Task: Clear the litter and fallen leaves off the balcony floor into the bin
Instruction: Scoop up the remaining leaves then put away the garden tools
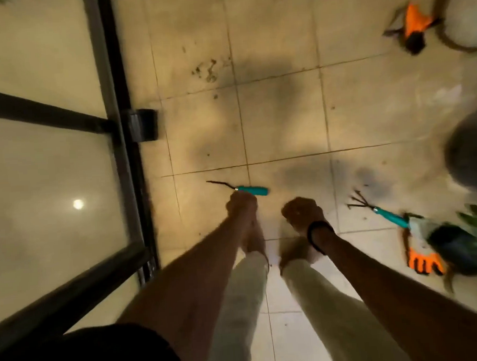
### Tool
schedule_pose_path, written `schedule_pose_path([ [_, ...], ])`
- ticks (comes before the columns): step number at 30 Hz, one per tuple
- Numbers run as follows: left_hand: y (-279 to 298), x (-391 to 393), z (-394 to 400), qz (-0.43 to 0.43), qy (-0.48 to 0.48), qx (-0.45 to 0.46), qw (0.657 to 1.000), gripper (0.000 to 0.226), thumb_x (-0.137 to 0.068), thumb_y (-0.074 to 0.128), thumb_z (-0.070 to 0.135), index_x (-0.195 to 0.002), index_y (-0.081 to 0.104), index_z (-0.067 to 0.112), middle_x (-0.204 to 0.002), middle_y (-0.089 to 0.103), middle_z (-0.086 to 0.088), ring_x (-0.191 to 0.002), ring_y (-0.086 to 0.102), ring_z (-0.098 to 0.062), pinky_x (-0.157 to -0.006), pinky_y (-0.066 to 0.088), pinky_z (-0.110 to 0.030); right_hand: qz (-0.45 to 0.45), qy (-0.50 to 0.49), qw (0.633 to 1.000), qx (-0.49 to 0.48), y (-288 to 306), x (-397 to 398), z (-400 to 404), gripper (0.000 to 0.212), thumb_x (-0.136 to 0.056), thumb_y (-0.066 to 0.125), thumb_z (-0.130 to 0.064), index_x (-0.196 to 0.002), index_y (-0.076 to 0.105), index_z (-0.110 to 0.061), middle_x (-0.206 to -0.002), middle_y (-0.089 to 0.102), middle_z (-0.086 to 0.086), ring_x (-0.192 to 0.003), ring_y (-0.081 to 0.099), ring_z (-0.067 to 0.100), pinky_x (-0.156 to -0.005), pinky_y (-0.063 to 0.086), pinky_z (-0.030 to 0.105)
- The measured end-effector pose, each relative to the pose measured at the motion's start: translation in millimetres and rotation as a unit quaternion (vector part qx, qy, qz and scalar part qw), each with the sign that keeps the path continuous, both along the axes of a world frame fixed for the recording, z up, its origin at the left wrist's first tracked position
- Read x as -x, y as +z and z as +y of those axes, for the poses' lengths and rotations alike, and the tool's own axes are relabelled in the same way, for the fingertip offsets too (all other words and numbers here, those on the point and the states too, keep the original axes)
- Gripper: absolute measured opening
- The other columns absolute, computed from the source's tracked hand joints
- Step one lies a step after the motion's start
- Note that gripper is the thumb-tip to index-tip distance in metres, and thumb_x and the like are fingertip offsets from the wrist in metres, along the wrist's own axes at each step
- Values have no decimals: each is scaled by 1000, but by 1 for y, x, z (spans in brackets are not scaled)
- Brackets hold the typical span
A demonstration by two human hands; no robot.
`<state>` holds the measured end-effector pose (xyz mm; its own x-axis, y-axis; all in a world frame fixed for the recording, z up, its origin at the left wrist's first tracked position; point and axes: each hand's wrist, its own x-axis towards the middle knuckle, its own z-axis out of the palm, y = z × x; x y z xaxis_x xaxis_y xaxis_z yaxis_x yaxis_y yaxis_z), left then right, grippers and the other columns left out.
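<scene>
Left hand (241,205) curled, whether gripping the teal-handled thin metal weeder (239,190) can't tell; right hand (302,214) clenched on nothing visible. Dark leaf crumbs (208,70) on beige tiled floor (367,111) near the glass railing; bin unseen. Best to gather crumbs before lifting

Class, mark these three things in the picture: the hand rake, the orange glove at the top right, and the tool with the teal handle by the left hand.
hand rake (389,218): head view, on its teal handle.
orange glove (415,22): head view, on its orange back.
teal-handled tool (253,190): head view, on the handle's middle.
</scene>
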<state>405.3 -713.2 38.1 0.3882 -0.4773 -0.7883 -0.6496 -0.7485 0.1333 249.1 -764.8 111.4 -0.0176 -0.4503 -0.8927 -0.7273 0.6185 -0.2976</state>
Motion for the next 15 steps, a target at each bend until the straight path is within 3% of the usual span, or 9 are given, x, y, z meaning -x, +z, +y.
schedule_pose_path([
  [2,-73,-14,23,-51,-18,-7,998,33,-104,44,29,-137,46,25,-134,52,-1,-120,52,-23,-98,43,-38,-14,63,995,71,-64,-28,-19,36,-99,61,-33,-125,64,-8,-129,65,11,-122,59,31,-102,45,35],
  [3,-116,-15,48,-104,-8,66,992,35,-105,41,26,-140,44,23,-133,50,-4,-120,51,-26,-101,42,-42,-22,113,989,93,-96,-44,-24,42,-97,64,-34,-129,60,-9,-131,62,13,-124,57,33,-103,44,37],
  [4,-130,-24,59,-127,7,29,992,39,-105,41,25,-143,41,20,-136,49,-7,-123,49,-29,-104,41,-44,-32,173,978,110,-124,-58,-29,48,-95,67,-35,-134,57,-10,-133,59,14,-126,54,35,-104,43,39],
  [6,-122,-35,51,-160,-37,125,978,47,-103,45,27,-149,36,19,-144,45,-10,-130,45,-31,-109,37,-46,-25,290,949,121,-169,-79,-34,62,-92,70,-37,-145,46,-15,-142,49,14,-132,46,36,-106,43,45],
  [7,-186,-49,54,-145,-92,100,980,45,-103,45,29,-147,38,19,-144,46,-10,-129,45,-30,-107,39,-46,-17,343,930,133,-185,-85,-36,65,-92,71,-35,-147,42,-17,-145,46,13,-133,44,36,-106,43,48],
  [9,-254,-94,29,-140,-46,50,988,38,-104,44,42,-139,46,28,-133,52,2,-122,52,-28,-94,48,-50,-5,392,904,169,-205,-94,-35,60,-94,69,-28,-147,43,-18,-144,47,12,-131,46,35,-103,44,49],
  [11,-252,-134,2,-123,-2,-21,992,46,-95,52,62,-137,51,43,-119,55,17,-114,60,-25,-86,52,-55,0,393,901,184,-212,-92,-32,50,-96,66,-22,-142,49,-16,-138,53,12,-127,51,34,-100,48,49],
  [13,-209,-127,-19,50,134,-34,989,47,-93,55,46,-137,55,31,-119,62,4,-102,63,-26,-90,55,-48,7,353,927,124,-203,-80,-27,46,-93,71,-25,-135,56,-15,-131,61,10,-120,59,32,-98,52,45],
  [15,-132,-106,-38,86,204,-53,974,56,-81,55,43,-135,54,29,-129,64,-8,-109,65,-32,-100,54,-46,-11,273,961,29,-178,-61,-21,45,-89,76,-35,-127,64,-14,-122,68,8,-111,64,28,-94,54,40],
])
